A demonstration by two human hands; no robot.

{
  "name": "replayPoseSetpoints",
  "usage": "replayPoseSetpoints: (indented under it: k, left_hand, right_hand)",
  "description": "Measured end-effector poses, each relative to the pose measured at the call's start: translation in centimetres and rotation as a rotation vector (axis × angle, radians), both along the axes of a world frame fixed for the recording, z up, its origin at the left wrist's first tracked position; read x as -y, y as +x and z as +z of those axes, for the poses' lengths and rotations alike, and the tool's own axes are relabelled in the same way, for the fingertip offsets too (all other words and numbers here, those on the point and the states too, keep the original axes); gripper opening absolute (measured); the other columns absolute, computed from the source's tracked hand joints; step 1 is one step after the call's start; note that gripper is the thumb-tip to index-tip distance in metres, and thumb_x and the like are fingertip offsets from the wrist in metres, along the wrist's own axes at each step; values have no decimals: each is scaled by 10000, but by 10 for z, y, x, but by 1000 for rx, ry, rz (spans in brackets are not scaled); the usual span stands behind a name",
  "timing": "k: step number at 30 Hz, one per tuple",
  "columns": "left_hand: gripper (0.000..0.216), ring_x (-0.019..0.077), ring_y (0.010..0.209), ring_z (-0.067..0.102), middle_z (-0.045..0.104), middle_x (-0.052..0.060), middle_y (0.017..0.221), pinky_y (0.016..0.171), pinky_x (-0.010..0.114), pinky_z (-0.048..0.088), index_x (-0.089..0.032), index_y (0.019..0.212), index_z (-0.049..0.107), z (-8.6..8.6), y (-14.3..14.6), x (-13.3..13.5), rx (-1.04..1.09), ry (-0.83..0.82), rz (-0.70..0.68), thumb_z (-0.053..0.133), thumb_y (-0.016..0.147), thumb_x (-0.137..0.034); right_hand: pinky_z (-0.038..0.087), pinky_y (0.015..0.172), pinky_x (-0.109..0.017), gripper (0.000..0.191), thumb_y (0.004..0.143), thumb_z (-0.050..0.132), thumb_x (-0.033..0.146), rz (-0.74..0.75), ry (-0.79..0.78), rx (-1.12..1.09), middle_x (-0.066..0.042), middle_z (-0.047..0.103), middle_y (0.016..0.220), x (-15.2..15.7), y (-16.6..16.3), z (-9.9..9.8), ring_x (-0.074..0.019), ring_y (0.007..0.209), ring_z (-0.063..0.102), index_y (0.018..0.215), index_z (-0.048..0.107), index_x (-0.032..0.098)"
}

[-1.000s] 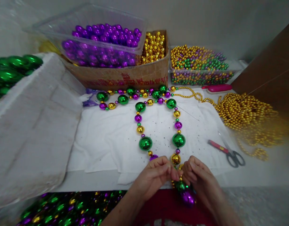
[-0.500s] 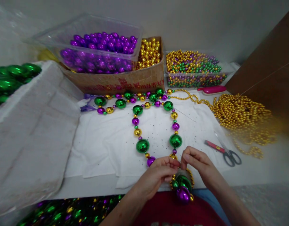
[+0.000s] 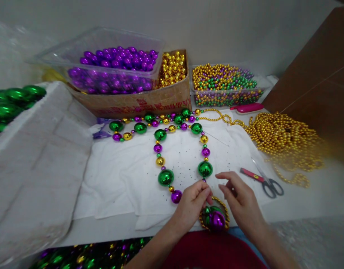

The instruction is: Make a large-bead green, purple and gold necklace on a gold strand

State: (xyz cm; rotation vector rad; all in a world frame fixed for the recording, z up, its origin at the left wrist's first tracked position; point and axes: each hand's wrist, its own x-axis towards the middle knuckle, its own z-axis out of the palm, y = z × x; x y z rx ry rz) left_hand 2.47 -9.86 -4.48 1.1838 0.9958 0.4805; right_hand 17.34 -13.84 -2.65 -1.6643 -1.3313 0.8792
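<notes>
A long necklace of green, purple and gold beads [image 3: 160, 134] lies looped on a white cloth [image 3: 124, 175]. My left hand [image 3: 193, 200] pinches the strand just below a large green bead [image 3: 205, 169], fingers closed on it. My right hand [image 3: 239, 200] hovers a little to the right with its fingers apart, holding nothing that I can see. Between the hands, at the table's near edge, sits a cluster of a green and a purple ball ringed by small gold beads [image 3: 214, 217].
Red-handled scissors [image 3: 261, 180] lie right of my hands. A pile of gold bead strands [image 3: 284, 136] fills the right. At the back stand a tub of purple balls [image 3: 113, 69], a cardboard box [image 3: 138, 101] with gold balls, and a tray of mixed beads [image 3: 225, 82]. Green balls [image 3: 12, 99] sit far left.
The view has tilted down slightly. My hands moved up the strand onto the cloth, and my right hand let go and opened away from the left.
</notes>
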Motion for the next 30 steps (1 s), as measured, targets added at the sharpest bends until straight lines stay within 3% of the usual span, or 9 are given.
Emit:
replayPoseSetpoints:
  k: [3,5,9,13,22,26,30]
  left_hand:
    - [209,90,596,425,496,-34,656,554,200,317,-172,739,498,-1,0,1,-19,169,7,448,885,-312]
    - [213,95,624,441,477,-36,661,582,203,332,-173,745,506,0,0,1,-43,248,6,437,897,-307]
    - [209,101,622,471,496,-33,647,597,211,344,-175,763,535,2,0,0,-120,389,12,428,907,-282]
    - [204,113,654,511,544,-15,677,611,215,371,-175,753,576,1,6,-6,-187,497,82,456,891,-266]
    - [186,76,403,468,507,-45,572,352,169,349,-177,841,576,0,20,-33,41,180,274,538,829,-359]
    - [262,70,319,417,483,-76,450,316,153,309,-175,954,565,-7,19,-41,110,43,303,560,811,-395]
    - [315,71,300,408,488,-76,416,310,149,303,-169,982,564,-14,18,-43,131,-18,294,572,797,-424]
  right_hand:
    - [431,611,-248,230,805,538,159,164,-119,-220,-2,586,901,5,-11,-7,-138,690,540,1025,516,224]
    - [442,620,-244,231,774,566,132,165,-144,-265,2,599,896,4,-15,-14,-147,731,566,977,501,220]
    - [415,616,-248,89,788,568,135,102,-100,-81,24,597,719,-1,-18,-23,-150,675,570,837,540,204]
    - [385,571,-237,74,832,542,167,-4,5,103,40,566,639,-4,-21,-24,-135,588,546,887,574,205]
    - [390,557,-228,85,843,566,178,-63,290,310,33,576,636,-28,-16,-30,-122,554,552,926,580,176]
    - [384,595,-247,135,885,486,128,44,458,428,-14,580,684,-35,-16,-33,-140,629,543,909,616,153]
    - [365,593,-265,237,918,410,131,129,449,559,-39,550,673,-36,-14,-36,-162,652,507,960,642,149]
